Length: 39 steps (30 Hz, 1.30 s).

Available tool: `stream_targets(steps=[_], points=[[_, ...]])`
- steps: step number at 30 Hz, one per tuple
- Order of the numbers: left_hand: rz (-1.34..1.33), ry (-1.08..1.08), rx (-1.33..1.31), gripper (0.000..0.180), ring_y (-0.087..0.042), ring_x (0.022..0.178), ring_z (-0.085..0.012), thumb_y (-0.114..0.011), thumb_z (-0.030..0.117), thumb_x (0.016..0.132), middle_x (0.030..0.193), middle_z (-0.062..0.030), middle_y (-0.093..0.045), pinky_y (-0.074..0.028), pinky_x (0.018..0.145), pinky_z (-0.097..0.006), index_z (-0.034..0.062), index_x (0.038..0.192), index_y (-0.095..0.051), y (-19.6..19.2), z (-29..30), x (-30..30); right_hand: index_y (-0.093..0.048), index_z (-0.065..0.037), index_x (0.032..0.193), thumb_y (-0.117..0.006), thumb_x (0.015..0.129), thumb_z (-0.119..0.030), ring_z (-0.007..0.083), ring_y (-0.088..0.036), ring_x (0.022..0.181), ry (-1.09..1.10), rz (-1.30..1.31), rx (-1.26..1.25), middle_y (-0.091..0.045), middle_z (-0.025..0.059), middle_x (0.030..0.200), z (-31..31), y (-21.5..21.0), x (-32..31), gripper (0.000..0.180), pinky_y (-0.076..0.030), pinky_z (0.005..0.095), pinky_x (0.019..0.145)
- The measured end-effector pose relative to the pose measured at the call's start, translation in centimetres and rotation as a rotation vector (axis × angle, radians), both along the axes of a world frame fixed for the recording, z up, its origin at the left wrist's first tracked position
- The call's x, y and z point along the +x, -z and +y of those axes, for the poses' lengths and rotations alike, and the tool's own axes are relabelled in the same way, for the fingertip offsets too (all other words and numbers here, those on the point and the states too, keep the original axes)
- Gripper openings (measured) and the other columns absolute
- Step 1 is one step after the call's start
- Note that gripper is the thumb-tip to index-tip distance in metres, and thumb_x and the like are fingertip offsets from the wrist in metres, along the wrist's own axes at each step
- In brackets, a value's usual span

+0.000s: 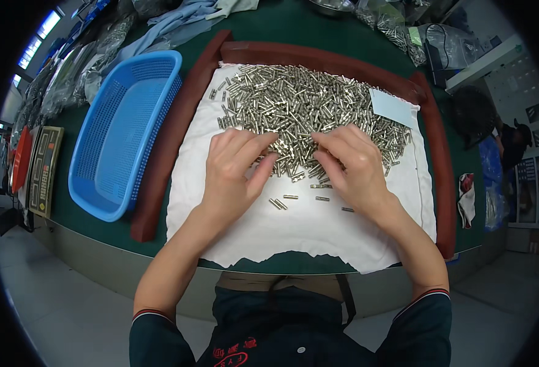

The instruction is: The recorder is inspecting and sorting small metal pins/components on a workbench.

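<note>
A broad heap of small, shiny metal pins (300, 98) lies on a white cloth (220, 235). At the heap's near left edge is my left hand (235, 162), its fingers curled over the pins and the thumb apart from the index finger. Across from it my right hand (354, 164) touches the near right part of the heap, thumb and index finger likewise apart. Neither hand visibly grips a pin, though the pins just under the fingertips are partly hidden. Between my forearms a few loose pins (278, 203) rest on the cloth, separate from the heap.
Dark red wooden bars (318, 54) border the cloth on the left, far and right sides. A blue plastic basket (122, 122) stands at the left. A pale blue card (394, 108) lies on the heap's right side. Gloves (187, 18) and plastic bags (398, 30) lie at the back.
</note>
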<state>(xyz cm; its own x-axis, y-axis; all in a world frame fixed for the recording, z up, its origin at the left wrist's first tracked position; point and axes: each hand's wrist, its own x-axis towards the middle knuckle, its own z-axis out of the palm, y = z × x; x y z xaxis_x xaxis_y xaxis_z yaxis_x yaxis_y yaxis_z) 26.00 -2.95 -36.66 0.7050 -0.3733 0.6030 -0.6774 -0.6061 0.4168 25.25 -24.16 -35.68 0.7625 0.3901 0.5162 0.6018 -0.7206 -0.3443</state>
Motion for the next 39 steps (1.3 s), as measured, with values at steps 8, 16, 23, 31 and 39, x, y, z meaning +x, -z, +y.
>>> stream_targets(steps=[8, 16, 23, 31, 39], points=[[1.484, 0.316, -1.278, 0.046, -0.051, 0.118, -0.0287, -0.054, -0.004, 0.085, 0.127, -0.0246, -0.049, -0.041, 0.103, -0.035, -0.0115, 0.128, -0.039, -2.1, 2.5, -3.6, -0.044, 0.005, 0.129, -0.045, 0.086, 0.006, 0.0119, -0.059, 0.089, -0.083, 1.001, 0.860, -0.060, 0.0132, 0.109, -1.1, -1.8, -4.4, 0.043, -0.047, 0.0252, 0.084], [1.428, 0.266, -1.371, 0.046, -0.047, 0.122, -0.0307, -0.050, -0.006, 0.086, 0.133, -0.0255, -0.043, -0.038, 0.106, -0.036, -0.0131, 0.129, -0.036, -1.7, 3.9, -5.2, -0.052, 0.003, 0.123, -0.051, 0.086, 0.003, 0.0130, -0.058, 0.086, 0.059, 0.798, 0.749, -0.063, 0.0108, 0.100, -3.1, -1.0, -7.8, 0.037, -0.046, 0.0259, 0.080], [0.346, 0.020, 0.493, 0.079, -0.032, 0.132, -0.0361, -0.053, 0.059, 0.081, 0.141, -0.0180, -0.035, -0.026, 0.107, -0.048, 0.0026, 0.135, -0.039, -0.5, 7.2, -9.0, -0.055, 0.002, 0.118, -0.060, 0.076, 0.000, 0.0301, -0.052, 0.088, 0.353, 0.131, -0.136, -0.055, 0.0164, 0.100, -8.1, 1.0, -12.5, 0.042, -0.044, 0.0366, 0.076], [0.482, -0.010, 0.506, 0.087, -0.031, 0.133, -0.0350, -0.054, 0.062, 0.077, 0.144, -0.0165, -0.033, -0.026, 0.107, -0.049, 0.0013, 0.137, -0.035, 0.0, 9.8, -12.8, -0.059, -0.001, 0.108, -0.066, 0.075, -0.008, 0.0267, -0.050, 0.093, 0.471, 0.188, -0.244, -0.053, 0.0120, 0.103, -8.5, 0.6, -14.2, 0.034, -0.039, 0.0347, 0.078], [0.274, -0.111, 0.256, 0.025, -0.061, 0.097, -0.0287, -0.069, 0.013, 0.065, 0.103, -0.0150, -0.063, -0.038, 0.097, -0.051, 0.0015, 0.086, -0.062, -3.8, 10.4, -13.6, -0.061, -0.004, 0.082, -0.069, 0.069, -0.002, 0.0242, -0.055, 0.076, 0.230, 0.079, -0.124, -0.058, 0.0073, 0.084, -6.5, -2.9, -10.2, 0.015, -0.040, 0.0329, 0.063]])
